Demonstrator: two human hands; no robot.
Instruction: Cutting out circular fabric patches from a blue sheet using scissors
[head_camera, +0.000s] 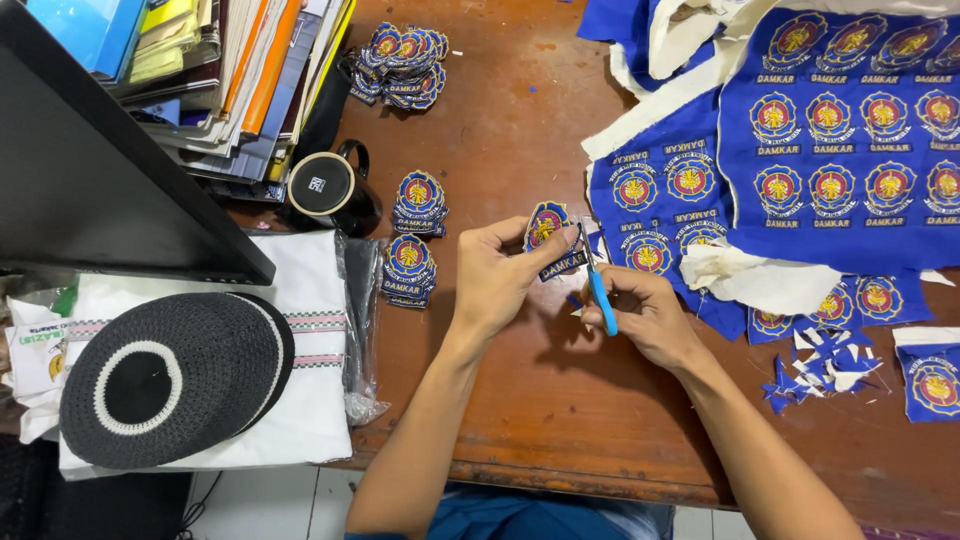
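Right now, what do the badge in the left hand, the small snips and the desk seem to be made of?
The badge in the left hand looks like embroidered fabric: stitched sheen, blue cloth edge. The snips in the right hand seem to be metal blades with a glossy blue, probably plastic handle. The desk looks like reddish-brown varnished wood, worn at its front edge.

On the wooden table (520, 400), the left hand (495, 280) pinches a patch (547, 225) beside the right hand (640, 315) with its scissors (598, 285). Cut patches (410, 265) lie to the left, the fabric sheet (850, 150) right, scraps (825, 365) below it, a mug (325, 185), perhaps lidded, behind.
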